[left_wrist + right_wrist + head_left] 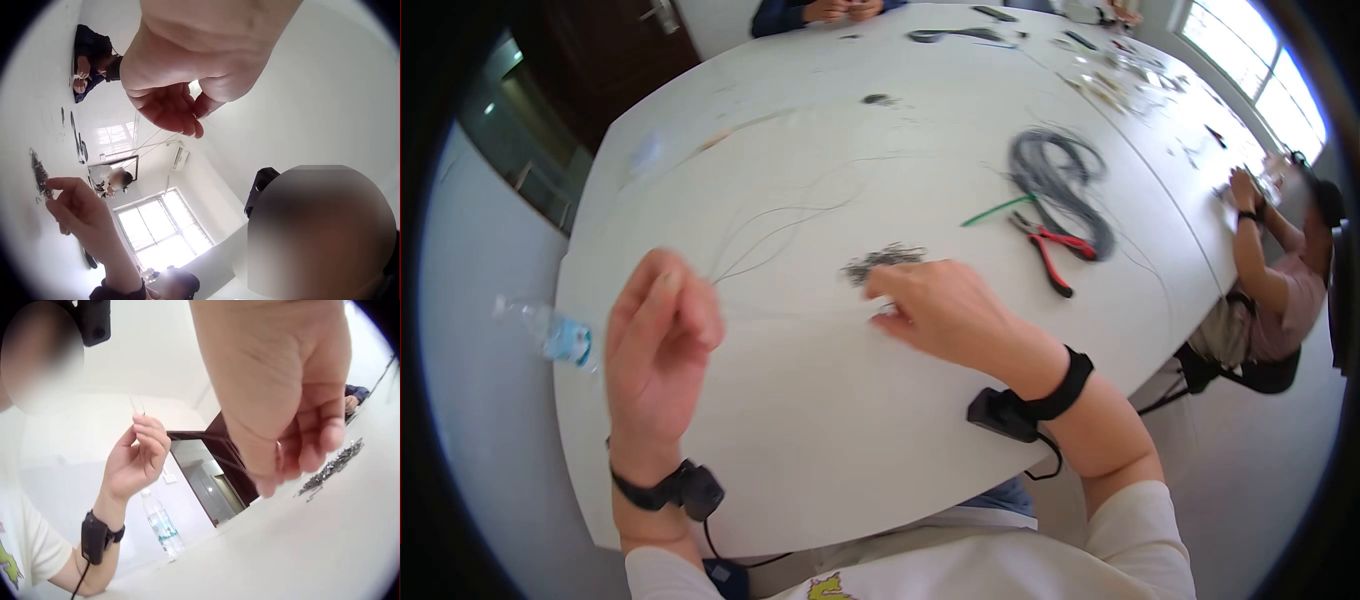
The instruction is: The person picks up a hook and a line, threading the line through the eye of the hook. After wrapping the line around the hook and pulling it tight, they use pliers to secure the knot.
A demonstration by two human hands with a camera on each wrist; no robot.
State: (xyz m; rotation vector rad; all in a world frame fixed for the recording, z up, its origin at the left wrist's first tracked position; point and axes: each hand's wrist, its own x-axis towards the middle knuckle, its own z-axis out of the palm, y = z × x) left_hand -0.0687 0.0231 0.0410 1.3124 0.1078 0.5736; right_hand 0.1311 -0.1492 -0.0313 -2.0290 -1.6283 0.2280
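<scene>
My left hand is raised over the left side of the table, thumb and fingertips pinching a thin wire. Fine strands run from the pinch in the left wrist view, and two short ends stick up above the fingertips in the right wrist view. My right hand reaches low over the table at a pile of small dark metal pieces. Its thumb and index finger are bent with a gap between them, right at the pile's near edge. In the right wrist view the pile lies just beyond the fingertips.
Red-handled pliers, a green stick and a coil of grey wire lie to the right. A water bottle stands at the left edge. Other people sit at the far side and right, with scattered packets at the back right.
</scene>
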